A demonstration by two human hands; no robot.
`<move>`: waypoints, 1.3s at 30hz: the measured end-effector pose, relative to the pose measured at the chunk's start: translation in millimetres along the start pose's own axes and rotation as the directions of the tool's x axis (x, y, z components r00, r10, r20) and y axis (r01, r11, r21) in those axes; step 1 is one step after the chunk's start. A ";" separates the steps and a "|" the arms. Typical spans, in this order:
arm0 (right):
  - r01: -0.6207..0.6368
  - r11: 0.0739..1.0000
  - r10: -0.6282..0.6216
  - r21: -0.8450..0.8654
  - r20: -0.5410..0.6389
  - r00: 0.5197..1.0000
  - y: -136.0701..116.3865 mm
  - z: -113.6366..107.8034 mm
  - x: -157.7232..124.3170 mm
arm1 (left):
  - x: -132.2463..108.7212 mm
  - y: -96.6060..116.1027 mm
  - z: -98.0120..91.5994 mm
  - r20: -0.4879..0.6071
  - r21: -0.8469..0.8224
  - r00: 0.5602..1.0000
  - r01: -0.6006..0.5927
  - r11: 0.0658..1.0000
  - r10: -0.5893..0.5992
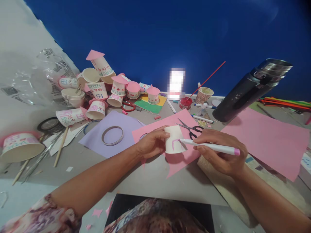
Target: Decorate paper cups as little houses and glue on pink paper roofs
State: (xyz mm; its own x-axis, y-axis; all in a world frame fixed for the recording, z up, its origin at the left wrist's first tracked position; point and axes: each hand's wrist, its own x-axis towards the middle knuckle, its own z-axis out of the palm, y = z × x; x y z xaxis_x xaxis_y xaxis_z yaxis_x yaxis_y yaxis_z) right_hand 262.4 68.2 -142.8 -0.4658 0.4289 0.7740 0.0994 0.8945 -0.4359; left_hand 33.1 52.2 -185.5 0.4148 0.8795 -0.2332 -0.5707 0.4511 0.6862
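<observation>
A white paper cup (173, 136), turned upside down, is held by my left hand (154, 141), with the fingers round its left side and the thumb on its front. Pink lines form an arched outline on the cup's side. My right hand (221, 150) grips a white felt-tip marker (213, 147) with a pink end, its tip touching the cup beside the arch. Just behind the cup, black-handled scissors (190, 128) lie open on a cut sheet of pink paper (179, 161).
Decorated paper cups with pink paper roofs (119, 85) crowd the back left. A tape roll (112, 135) rests on purple paper (94, 136). A black flask (245, 90) stands at right, near another pink sheet (269, 142) and a cream cloth (218, 181). Red paint (186, 103) sits behind.
</observation>
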 end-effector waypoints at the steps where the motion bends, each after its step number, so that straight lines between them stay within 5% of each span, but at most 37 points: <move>1: -0.004 1.000 0.004 -0.002 0.005 1.000 -0.3 0.2 0.3 | 0.0 -0.1 -0.3 -0.002 0.002 1.000 0.003 1.000 -0.003; 39: -0.077 0.997 0.077 0.011 -0.023 0.997 -3.4 -2.0 1.7 | 1.6 -3.3 -6.2 -0.042 0.041 0.999 0.036 0.999 -0.034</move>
State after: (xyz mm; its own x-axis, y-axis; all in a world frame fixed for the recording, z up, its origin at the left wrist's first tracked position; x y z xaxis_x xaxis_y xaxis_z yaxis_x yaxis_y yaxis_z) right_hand 263.0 66.2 -139.1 -0.4361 0.4993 0.7487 0.1248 0.8575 -0.4991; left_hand 31.3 53.1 -192.4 0.4037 0.8693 -0.2851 -0.5259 0.4755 0.7052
